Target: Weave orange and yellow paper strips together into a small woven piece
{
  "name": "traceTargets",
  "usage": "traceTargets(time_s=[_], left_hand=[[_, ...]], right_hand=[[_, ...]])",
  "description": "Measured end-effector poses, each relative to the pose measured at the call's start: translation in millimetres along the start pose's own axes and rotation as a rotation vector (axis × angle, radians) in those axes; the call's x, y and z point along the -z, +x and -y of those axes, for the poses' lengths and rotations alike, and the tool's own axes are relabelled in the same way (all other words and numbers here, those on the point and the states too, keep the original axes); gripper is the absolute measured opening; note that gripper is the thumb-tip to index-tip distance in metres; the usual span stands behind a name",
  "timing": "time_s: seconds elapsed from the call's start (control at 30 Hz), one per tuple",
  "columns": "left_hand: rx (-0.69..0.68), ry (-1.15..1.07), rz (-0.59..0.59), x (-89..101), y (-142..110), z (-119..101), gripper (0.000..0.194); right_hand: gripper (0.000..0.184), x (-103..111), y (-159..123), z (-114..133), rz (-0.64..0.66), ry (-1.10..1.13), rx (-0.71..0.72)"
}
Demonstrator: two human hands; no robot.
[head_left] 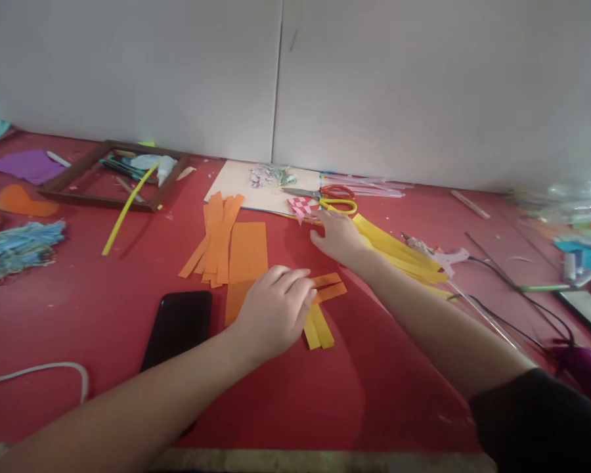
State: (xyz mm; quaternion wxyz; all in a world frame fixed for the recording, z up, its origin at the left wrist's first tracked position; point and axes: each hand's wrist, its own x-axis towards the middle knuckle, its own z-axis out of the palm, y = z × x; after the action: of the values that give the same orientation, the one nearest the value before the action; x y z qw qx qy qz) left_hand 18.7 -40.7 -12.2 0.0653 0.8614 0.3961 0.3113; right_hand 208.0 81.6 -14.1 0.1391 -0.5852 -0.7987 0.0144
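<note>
My left hand (276, 310) is closed over a small cross of paper strips. Two orange strips (331, 287) stick out to its right and yellow strips (319, 327) hang below; their crossing is hidden under my fingers. Farther forward, my right hand (341, 238) reaches out with thumb and fingers apart. Its fingertips are at the lower edge of a pink-and-white checked woven paper piece (303, 208); whether they touch it I cannot tell. Just beyond lie scissors (339, 205) with yellow and red handles. Beside my right forearm is a fan of long yellow strips (398, 249).
Left of my hands lie loose orange strips (217, 240), an orange sheet (249, 249) and a black phone (180, 328). A brown frame (98, 200) holding pens and a glue bottle stands farther left. To the right are a pink glue gun (448, 258) and its black cord.
</note>
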Motion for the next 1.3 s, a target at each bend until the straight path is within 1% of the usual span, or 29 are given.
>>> traceTargets(time_s=[0.03,0.1,0.17,0.2,0.23,0.33,0.37,0.4,0.43,0.5,0.57,0.6,0.67,0.7,0.77,0.83,0.9,0.97,1.03,1.07,1.1,1.17,1.3], left_hand=[[0.008,-0.031,-0.011,1.1,0.6,0.9,0.029],[0.023,-0.092,-0.025,2.3,1.6,3.1,0.029],[0.039,-0.143,-0.03,2.6,2.1,5.3,0.029],[0.046,-0.164,-0.028,2.7,2.2,6.0,0.029],[0.052,-0.185,-0.026,2.8,2.2,6.5,0.029],[0.1,-0.286,-0.026,4.0,2.9,6.2,0.029],[0.133,-0.347,-0.03,4.6,3.7,6.0,0.028],[0.187,-0.426,-0.036,5.1,4.8,6.2,0.027],[0.259,-0.522,-0.041,5.5,6.3,6.8,0.026],[0.447,-0.752,-0.069,5.5,9.9,9.7,0.025],[0.624,-0.996,-0.132,4.6,13.6,14.0,0.036],[0.686,-1.1,-0.171,4.0,15.2,16.1,0.043],[0.767,-1.228,-0.238,3.1,17.2,18.7,0.047],[0.791,-1.253,-0.255,2.8,17.6,19.0,0.045],[0.815,-1.257,-0.259,3.0,17.4,17.2,0.032],[0.797,-1.24,-0.237,4.2,16.2,13.6,0.022],[0.714,-1.168,-0.25,6.8,14.3,9.9,0.016],[0.545,-0.999,-0.313,10.7,12.1,7.7,0.009],[0.328,-0.794,-0.369,14.9,9.8,7.2,0.002],[0.243,-0.735,-0.378,16.9,8.8,7.4,0.006],[0.193,-0.691,-0.379,18.5,8.0,7.8,0.009],[0.125,-0.648,-0.368,20.9,7.3,8.7,0.014],[0.075,-0.662,-0.336,21.3,8.3,8.7,0.013]], right_hand=[[0.036,-0.1,5.3,3.8,-0.004,-0.02,-0.025],[0.035,0.0,12.4,10.5,-0.064,-0.051,-0.063],[0.039,-0.3,17.5,13.6,-0.126,-0.066,-0.086],[0.04,-0.7,20.1,13.6,-0.133,-0.071,-0.093],[0.038,-1.2,23.1,12.5,-0.114,-0.076,-0.095],[0.024,-2.8,31.4,5.9,-0.005,-0.089,-0.078],[0.024,-2.5,32.7,3.8,0.004,-0.078,-0.074],[0.025,-1.4,32.4,2.5,-0.02,-0.05,-0.067],[0.025,0.6,30.1,2.3,-0.075,-0.008,-0.054],[0.023,8.0,18.2,7.0,-0.254,0.118,0.007],[0.021,18.5,-3.0,17.8,-0.418,0.209,0.099],[0.02,24.0,-16.1,24.7,-0.47,0.23,0.154],[0.02,33.1,-44.1,38.2,-0.519,0.239,0.297],[0.02,36.1,-57.6,43.5,-0.518,0.235,0.352],[0.022,38.2,-81.0,49.1,-0.511,0.218,0.418],[0.027,35.9,-97.7,47.9,-0.48,0.249,0.44],[0.034,31.1,-107.9,42.4,-0.517,0.312,0.42],[0.04,24.9,-112.9,36.2,-0.568,0.377,0.374],[0.045,18.1,-114.4,31.8,-0.585,0.468,0.313],[0.048,14.8,-114.4,30.5,-0.588,0.522,0.286],[0.052,11.6,-114.2,29.7,-0.586,0.576,0.264],[0.058,6.7,-113.8,29.2,-0.574,0.637,0.254],[0.062,4.3,-114.6,30.2,-0.585,0.637,0.28]])
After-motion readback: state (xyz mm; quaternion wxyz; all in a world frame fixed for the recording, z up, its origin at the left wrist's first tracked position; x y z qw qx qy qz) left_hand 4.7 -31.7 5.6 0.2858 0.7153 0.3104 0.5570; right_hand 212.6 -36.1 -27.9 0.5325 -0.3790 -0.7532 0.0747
